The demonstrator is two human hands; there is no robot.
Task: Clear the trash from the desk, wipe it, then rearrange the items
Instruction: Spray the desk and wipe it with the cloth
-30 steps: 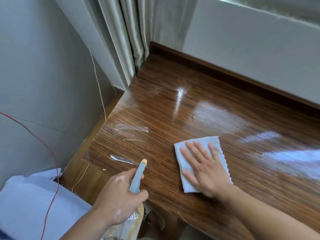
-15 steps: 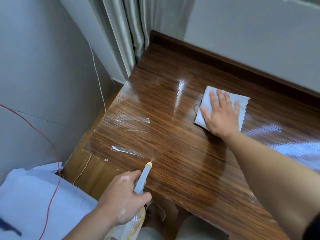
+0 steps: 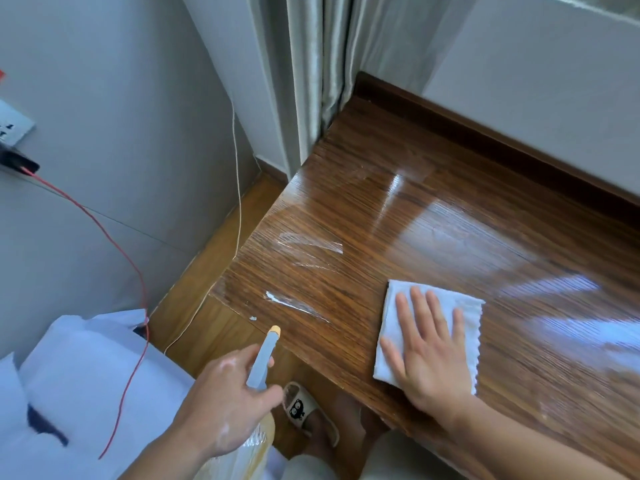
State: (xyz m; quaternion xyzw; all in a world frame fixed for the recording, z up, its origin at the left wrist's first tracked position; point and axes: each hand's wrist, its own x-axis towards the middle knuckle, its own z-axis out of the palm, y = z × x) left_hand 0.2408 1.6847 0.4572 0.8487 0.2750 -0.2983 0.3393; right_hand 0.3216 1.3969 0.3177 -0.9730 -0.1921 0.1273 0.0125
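Cloth [image 3: 393, 317] beneath flat right hand [image 3: 429, 362]

Glossy wood desk [image 3: 433, 216] w/ white cloth [image 3: 393, 336] near front edge.

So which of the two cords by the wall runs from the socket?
The red cord: it leaves the black plug at the socket; the white cord hangs beside the curtain.

One desk [image 3: 433, 237], one cloth [image 3: 393, 320], one spray bottle [image 3: 264, 356], one slipper [image 3: 302, 408].
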